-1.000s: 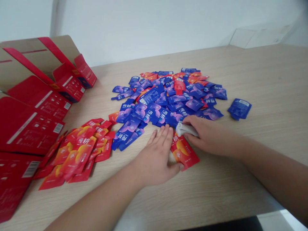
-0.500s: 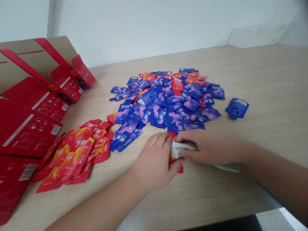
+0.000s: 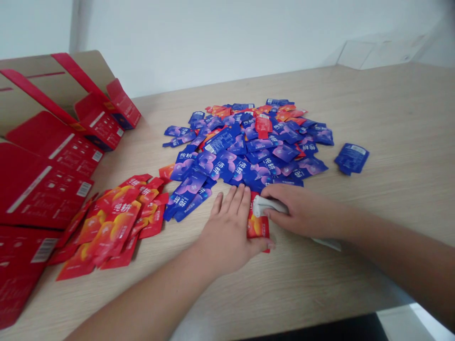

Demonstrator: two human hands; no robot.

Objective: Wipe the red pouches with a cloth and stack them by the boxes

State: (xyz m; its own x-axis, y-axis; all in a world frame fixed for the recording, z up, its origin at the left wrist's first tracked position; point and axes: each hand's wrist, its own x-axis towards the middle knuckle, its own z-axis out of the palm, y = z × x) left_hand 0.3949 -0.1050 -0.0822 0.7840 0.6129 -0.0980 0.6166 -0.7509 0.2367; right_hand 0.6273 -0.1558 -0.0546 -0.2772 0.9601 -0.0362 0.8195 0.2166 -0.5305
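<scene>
A red and orange sachet (image 3: 259, 226) lies flat on the table between my hands. My left hand (image 3: 229, 229) rests at its left side, fingers stretched out, with the thumb over the sachet's lower edge. A folded white wipe (image 3: 267, 205) is pinched in my right hand (image 3: 302, 208) and touches the upper part of the sachet. More of the white material shows under my right wrist. Just beyond my fingers is a pile of blue and purple sachets (image 3: 231, 161) with some red ones mixed in. To the left, red and orange sachets (image 3: 106, 227) are stacked in a loose heap.
Open red cardboard boxes (image 3: 46, 180) stand along the left side. A single blue sachet (image 3: 352, 158) lies apart on the right. The wooden table (image 3: 398, 156) meets a white wall at the back. A dark shape shows below the table's front edge.
My left hand's fingers have straightened and lie flatter. My right hand and the wipe have shifted slightly up, and more of the red sachet's front is uncovered.
</scene>
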